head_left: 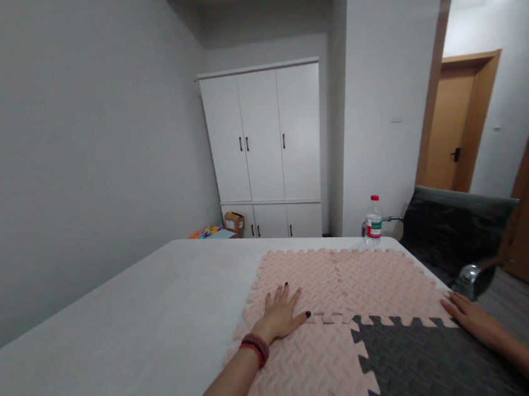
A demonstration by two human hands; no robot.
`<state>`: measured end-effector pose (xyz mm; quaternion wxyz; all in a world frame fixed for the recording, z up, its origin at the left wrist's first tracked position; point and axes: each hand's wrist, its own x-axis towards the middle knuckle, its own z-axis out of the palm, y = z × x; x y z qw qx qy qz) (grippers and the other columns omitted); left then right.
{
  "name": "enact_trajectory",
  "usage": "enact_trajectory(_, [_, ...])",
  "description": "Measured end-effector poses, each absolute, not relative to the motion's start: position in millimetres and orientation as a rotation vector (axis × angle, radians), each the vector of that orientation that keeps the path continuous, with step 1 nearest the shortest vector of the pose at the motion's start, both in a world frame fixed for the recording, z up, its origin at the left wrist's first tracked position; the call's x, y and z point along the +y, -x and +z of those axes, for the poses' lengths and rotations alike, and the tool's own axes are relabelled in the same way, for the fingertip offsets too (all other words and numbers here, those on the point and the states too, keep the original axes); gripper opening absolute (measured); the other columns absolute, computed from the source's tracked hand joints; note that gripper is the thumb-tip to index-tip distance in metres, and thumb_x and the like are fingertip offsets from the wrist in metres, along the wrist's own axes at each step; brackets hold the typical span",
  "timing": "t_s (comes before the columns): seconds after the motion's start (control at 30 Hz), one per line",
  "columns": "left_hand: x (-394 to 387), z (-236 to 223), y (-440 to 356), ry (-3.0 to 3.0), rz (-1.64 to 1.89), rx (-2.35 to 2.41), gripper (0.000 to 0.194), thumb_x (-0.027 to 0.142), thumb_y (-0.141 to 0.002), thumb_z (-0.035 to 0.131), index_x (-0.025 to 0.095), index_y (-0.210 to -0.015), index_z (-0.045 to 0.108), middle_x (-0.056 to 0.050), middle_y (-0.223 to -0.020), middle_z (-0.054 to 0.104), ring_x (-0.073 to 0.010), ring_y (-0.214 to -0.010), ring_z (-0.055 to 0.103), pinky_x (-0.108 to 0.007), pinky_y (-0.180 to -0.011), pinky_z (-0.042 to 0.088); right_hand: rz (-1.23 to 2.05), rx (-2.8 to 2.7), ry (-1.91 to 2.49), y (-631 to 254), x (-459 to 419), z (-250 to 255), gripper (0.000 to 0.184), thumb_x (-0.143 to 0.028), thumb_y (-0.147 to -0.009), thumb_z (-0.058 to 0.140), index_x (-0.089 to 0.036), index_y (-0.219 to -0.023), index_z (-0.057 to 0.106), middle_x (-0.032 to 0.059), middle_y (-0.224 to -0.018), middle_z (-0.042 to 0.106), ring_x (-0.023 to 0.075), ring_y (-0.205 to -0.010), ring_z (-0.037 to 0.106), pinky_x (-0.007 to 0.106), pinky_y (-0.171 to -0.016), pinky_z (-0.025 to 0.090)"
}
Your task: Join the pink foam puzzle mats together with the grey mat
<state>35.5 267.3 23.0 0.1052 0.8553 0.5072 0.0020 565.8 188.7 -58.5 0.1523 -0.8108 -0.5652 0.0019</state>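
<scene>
Wide room for passage is left across the left side of the white tabletop point(118, 339), with a grey wall point(74, 148) beyond its left edge. At the far right corner, the way is blocked by an upright bottle point(373, 227); beyond the right edge, by a black chair point(456, 225). Between the left hand point(279, 316) and right hand point(473, 316), a gap is left.

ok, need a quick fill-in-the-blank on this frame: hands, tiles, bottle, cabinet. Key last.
The left hand lies spread on ____ foam tiles.
The dark foam tile is nearer the ____ hand.
The plastic bottle has a ____ cap.
The white cabinet has ____ upper doors.
Missing: pink; right; red; three.
</scene>
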Motion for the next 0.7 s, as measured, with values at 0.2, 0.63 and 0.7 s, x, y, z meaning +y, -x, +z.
enact_trajectory(0.2, [263.6,35.6,-49.3,-2.585,-0.025,1.495,0.070,0.060,-0.082,0.033,0.026,-0.142,0.022,-0.017,-0.149,0.015,-0.0355,-0.136,0.009,-0.060,-0.103,-0.001,0.141,-1.639,2.362,-572.3,195.9,-65.6,0.073,-0.053,-0.084,0.019,-0.003,-0.135,0.033,0.0130,-0.143,0.029,0.0220,-0.132,0.025,0.036,-0.108,0.021])
enact_trajectory(0.63, [275.4,30.9,-116.5,-2.607,0.082,1.394,0.060,0.051,-0.089,0.009,0.025,-0.144,0.014,-0.006,-0.151,0.013,-0.0218,-0.138,0.010,-0.047,-0.109,0.009,0.151,-1.609,2.355,-572.6,193.5,-62.0,0.071,-0.055,-0.086,0.021,-0.007,-0.137,0.032,0.0118,-0.143,0.030,0.0223,-0.133,0.023,0.039,-0.107,0.023])
enact_trajectory(0.7, [272.9,22.2,-127.6,-2.638,0.070,1.376,0.061,0.054,-0.088,0.013,0.028,-0.143,0.016,-0.006,-0.151,0.012,-0.0250,-0.138,0.007,-0.050,-0.108,0.006,0.144,-1.601,2.365,-572.3,194.0,-62.2,0.071,-0.055,-0.086,0.020,-0.007,-0.137,0.031,0.0112,-0.143,0.029,0.0219,-0.133,0.022,0.039,-0.107,0.022])
